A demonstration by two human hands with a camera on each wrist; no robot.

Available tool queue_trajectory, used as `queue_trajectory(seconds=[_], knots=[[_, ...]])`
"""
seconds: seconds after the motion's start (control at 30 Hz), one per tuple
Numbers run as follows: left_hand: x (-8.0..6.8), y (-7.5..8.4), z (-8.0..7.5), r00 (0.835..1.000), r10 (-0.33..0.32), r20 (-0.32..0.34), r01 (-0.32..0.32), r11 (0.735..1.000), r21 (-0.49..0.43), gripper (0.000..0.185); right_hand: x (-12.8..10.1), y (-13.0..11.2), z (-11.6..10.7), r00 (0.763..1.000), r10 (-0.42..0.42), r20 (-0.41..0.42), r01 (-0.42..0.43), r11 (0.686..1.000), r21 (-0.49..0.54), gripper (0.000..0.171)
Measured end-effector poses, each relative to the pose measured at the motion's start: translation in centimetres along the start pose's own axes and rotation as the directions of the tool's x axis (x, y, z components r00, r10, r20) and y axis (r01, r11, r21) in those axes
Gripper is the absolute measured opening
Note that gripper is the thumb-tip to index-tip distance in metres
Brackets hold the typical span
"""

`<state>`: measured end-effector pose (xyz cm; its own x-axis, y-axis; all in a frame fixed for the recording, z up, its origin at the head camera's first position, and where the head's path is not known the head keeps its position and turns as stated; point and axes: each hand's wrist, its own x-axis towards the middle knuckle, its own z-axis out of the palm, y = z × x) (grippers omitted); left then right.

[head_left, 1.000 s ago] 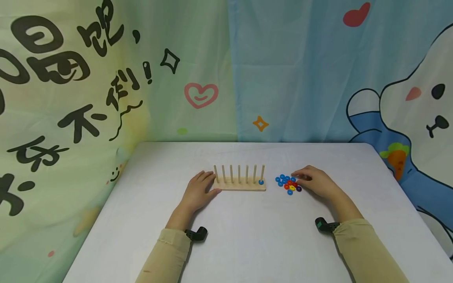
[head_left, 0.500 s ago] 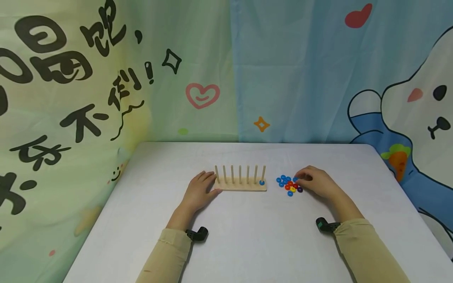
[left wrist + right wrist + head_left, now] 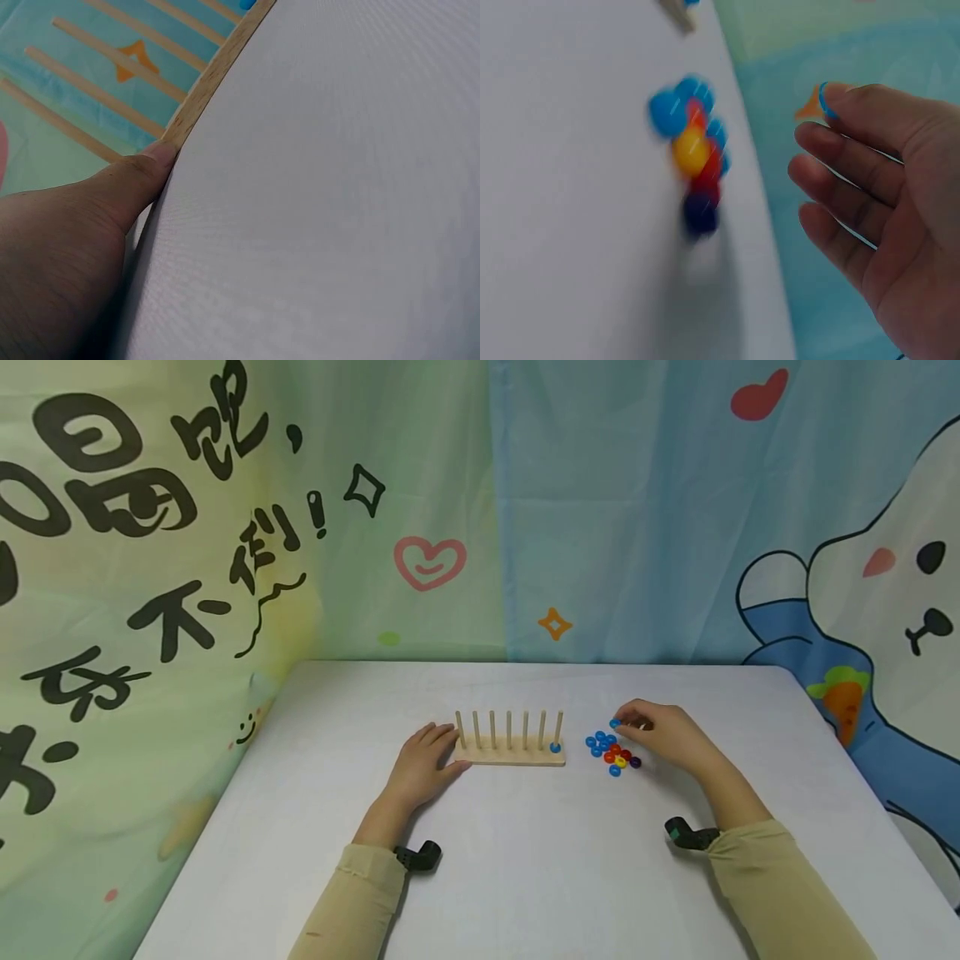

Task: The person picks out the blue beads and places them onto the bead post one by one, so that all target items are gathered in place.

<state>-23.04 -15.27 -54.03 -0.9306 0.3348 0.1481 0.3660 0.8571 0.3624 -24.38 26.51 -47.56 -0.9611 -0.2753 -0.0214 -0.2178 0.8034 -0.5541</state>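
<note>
A wooden peg board (image 3: 513, 758) with a row of several upright pegs stands on the table, one blue bead (image 3: 555, 747) low on its rightmost peg. My left hand (image 3: 422, 768) holds the board's left end, and in the left wrist view the thumb (image 3: 146, 169) lies against the base's front corner. Between thumb and forefinger my right hand (image 3: 669, 733) pinches a blue bead (image 3: 615, 723), raised just behind the loose beads. The other right fingers are loosely bent in the right wrist view, where the pinched bead (image 3: 825, 100) is partly covered.
Right of the board lies a cluster of small beads: several blue beads (image 3: 601, 745), red beads (image 3: 610, 757), a yellow bead (image 3: 621, 762) and a dark purple bead (image 3: 635, 762). A printed curtain (image 3: 600, 527) hangs behind the white table (image 3: 540, 860).
My right hand has taken a blue bead from the right side of the cluster and lifted it up and slightly left. The left hand stays at the peg board.
</note>
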Motion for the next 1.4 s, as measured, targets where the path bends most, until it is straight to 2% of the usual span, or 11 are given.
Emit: queue_trajectory(seconds=[0.3,0.47,0.7,0.9,1.07,1.4], knots=[[0.0,0.0,0.2,1.0,-0.02,0.016,0.02,1.0,0.008,0.066,0.9,-4.7,-0.8,0.995,-0.094,-0.031,0.096,0.991,0.088,0.027],[0.0,0.0,0.1,1.0,-0.021,0.008,0.021,1.0,0.015,0.066,1.6,-6.2,-0.6,0.992,-0.122,-0.025,0.124,0.984,0.128,0.026],[0.1,-0.1,0.2,1.0,-0.022,0.009,0.022,0.999,0.027,0.066,2.2,-7.5,0.0,0.993,-0.118,-0.01,0.118,0.979,0.165,0.024],[0.1,-0.1,0.1,1.0,-0.023,0.013,0.023,1.0,0.02,0.067,2.4,-8.0,0.6,0.992,-0.127,-0.003,0.126,0.98,0.156,0.023],[0.1,-0.1,0.1,1.0,-0.022,0.008,0.022,0.999,0.028,0.067,2.5,-7.7,1.3,0.993,-0.121,0.003,0.119,0.98,0.158,0.019],[0.1,-0.1,0.1,0.999,-0.026,0.028,0.025,0.999,0.029,0.067,2.5,-6.6,3.1,0.994,-0.105,0.027,0.1,0.981,0.165,0.023]])
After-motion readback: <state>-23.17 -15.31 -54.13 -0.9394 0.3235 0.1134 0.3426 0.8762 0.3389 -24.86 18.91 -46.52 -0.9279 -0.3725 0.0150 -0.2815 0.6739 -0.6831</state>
